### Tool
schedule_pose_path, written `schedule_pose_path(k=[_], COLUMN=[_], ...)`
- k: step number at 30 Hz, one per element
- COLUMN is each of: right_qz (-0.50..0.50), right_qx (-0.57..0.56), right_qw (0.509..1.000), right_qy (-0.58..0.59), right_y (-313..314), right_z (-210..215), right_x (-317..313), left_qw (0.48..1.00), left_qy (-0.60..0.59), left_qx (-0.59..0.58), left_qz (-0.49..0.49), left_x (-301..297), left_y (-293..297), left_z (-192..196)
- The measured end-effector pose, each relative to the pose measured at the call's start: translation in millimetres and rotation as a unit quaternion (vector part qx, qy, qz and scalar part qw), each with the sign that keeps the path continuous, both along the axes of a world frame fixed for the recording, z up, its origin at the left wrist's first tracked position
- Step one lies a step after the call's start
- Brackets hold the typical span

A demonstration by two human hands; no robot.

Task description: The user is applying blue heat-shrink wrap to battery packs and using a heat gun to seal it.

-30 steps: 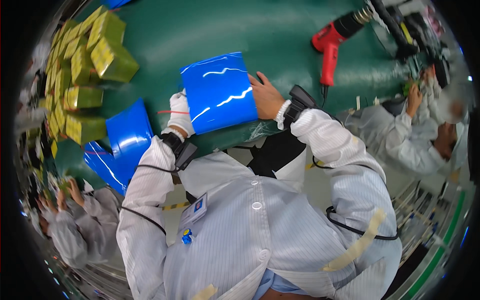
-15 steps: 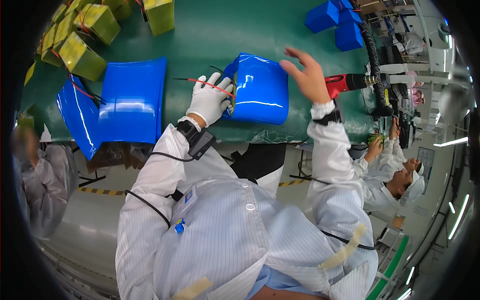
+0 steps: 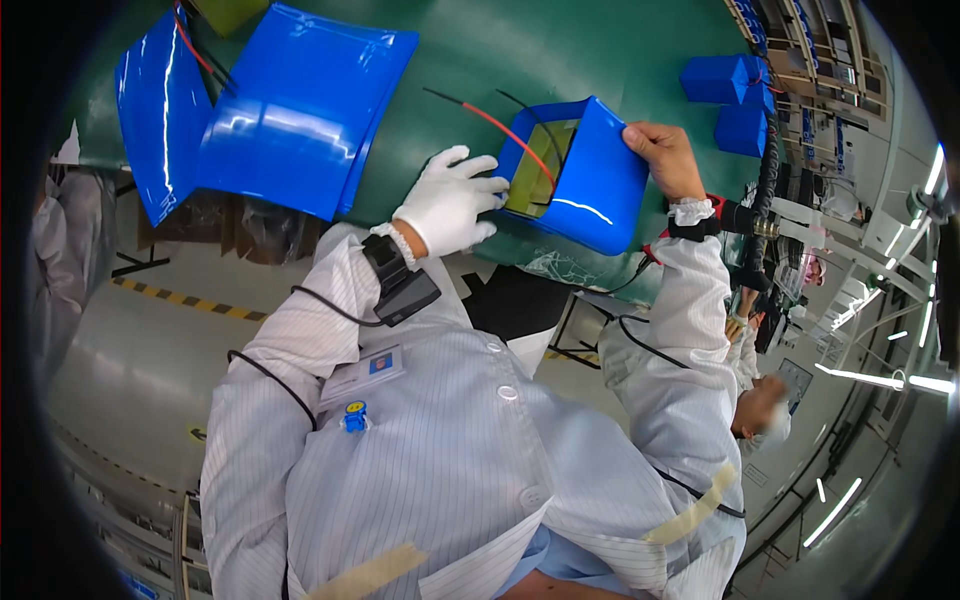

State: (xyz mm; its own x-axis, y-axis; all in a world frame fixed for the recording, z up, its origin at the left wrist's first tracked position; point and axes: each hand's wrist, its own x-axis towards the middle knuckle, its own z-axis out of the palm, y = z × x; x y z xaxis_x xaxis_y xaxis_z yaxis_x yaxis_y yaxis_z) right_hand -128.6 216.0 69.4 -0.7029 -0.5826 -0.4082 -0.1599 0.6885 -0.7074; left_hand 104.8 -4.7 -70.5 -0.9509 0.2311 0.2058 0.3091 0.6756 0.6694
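A blue plastic sleeve [image 3: 607,190] lies on the green table around a yellowish block [image 3: 540,165], which shows in its open left end. One red and one black wire [image 3: 510,133] stick out of that end. My left hand [image 3: 452,200], in a white glove, is open with fingers spread at the sleeve's left opening, its fingertips near or against the edge. My bare right hand [image 3: 668,158] pinches the sleeve's far right edge, thumb on top; its other fingers are partly hidden.
Flat blue sleeves [image 3: 290,105] lie stacked at the left, beside a single blue sleeve [image 3: 160,115]. Blue-wrapped blocks [image 3: 715,80] stand at the far right, near a thick black corrugated hose [image 3: 768,170]. A red and black heat gun [image 3: 740,218] is partly hidden behind my right wrist.
My right hand has come down from the air onto the sleeve's right edge. The sleeve has turned so its open end shows. My left hand has drawn off the wires. The view has shifted.
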Motion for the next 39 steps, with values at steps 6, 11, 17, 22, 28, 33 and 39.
schedule_pose_path(k=[6,11,17,22,28,33,39], right_qz=[-0.016,0.016,0.038,0.057,0.060,0.073,0.070], right_qx=[-0.024,0.022,0.060,0.069,0.045,0.029,0.041], right_qw=[0.999,0.999,0.996,0.994,0.996,0.994,0.996], right_qy=[-0.022,-0.040,-0.047,-0.063,-0.057,-0.073,-0.033], right_y=[-11.6,-4.3,-13.6,-18.1,-15.0,-13.3,-14.7], right_z=[6.6,6.3,16.7,16.4,9.6,8.4,11.6], right_x=[8.5,-2.1,-2.0,-6.8,-10.5,-10.2,-1.6], left_qw=[0.994,0.992,0.996,0.994,0.978,0.978,0.978], left_qy=[0.013,-0.066,0.056,-0.010,-0.009,-0.019,-0.034], left_qx=[0.033,-0.017,-0.049,-0.040,-0.177,-0.188,-0.192], left_qz=[0.108,0.108,0.050,0.106,0.107,0.091,0.073], left_x=[1.9,6.4,-22.5,-67.7,-78.0,-78.7,-77.5], left_y=[9.7,7.1,6.2,14.4,14.6,12.8,10.1], left_z=[-11.5,-0.5,-9.8,-8.8,-2.5,1.1,8.4])
